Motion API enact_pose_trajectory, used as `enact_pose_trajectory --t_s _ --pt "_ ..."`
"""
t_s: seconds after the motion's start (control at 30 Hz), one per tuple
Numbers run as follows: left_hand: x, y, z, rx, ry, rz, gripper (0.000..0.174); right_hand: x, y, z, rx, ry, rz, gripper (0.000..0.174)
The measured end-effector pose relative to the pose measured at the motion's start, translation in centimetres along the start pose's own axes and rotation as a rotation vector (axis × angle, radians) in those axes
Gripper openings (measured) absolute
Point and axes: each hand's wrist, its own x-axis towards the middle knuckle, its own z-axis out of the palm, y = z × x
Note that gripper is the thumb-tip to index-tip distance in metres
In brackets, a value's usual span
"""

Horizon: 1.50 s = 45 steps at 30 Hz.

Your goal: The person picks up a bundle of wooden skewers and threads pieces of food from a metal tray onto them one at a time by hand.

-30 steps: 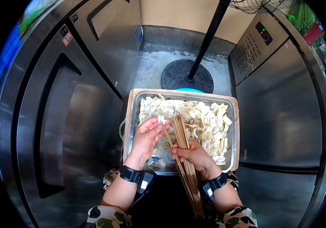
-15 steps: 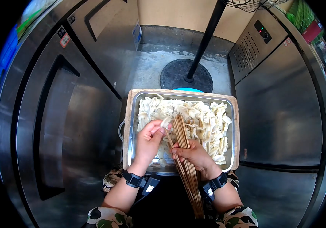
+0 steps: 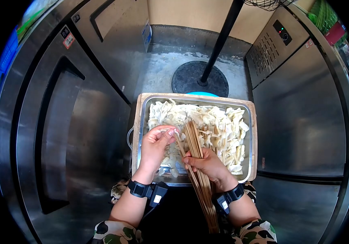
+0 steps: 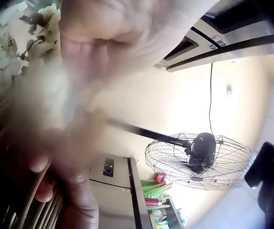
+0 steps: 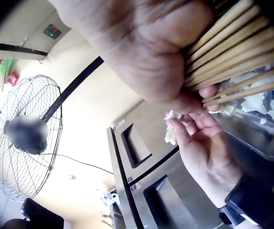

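Observation:
A bundle of thin wooden skewers (image 3: 193,140) is gripped in the right hand (image 3: 208,166), tips pointing up over the tray. The left hand (image 3: 154,147) pinches a pale, thin piece (image 5: 170,133) between thumb and fingers, just left of the skewer tips. In the left wrist view that piece is blurred. The right wrist view shows the right hand (image 5: 146,52) closed round the skewers (image 5: 242,47), with the left hand (image 5: 206,152) beyond it. Under both hands lies a metal tray (image 3: 145,118) holding many pale, flat pieces (image 3: 235,138).
The tray rests on a wooden board (image 3: 254,134). Steel cabinets (image 3: 93,134) stand at the left and more (image 3: 300,122) at the right. Behind the tray, a black round base (image 3: 182,77) carries the pole of a wire-caged fan (image 4: 199,152).
The left hand has shifted slightly left and turned, and the pale piece in its fingers shows less in the head view. The right hand and the skewers have stayed nearly still.

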Motion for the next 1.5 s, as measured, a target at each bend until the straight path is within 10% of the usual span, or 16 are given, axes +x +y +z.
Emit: enact_pose_trajectory --t_s 0.87,1.5 --pt "0.0 -0.8 0.6 0.099 0.042 0.097 0.014 0.2 0.3 0.2 -0.026 0.016 0.005 0.013" --pt "-0.8 -1.4 0.3 -0.410 0.021 -0.325 0.016 0.2 0.5 0.3 -0.013 0.033 -0.039 0.011"
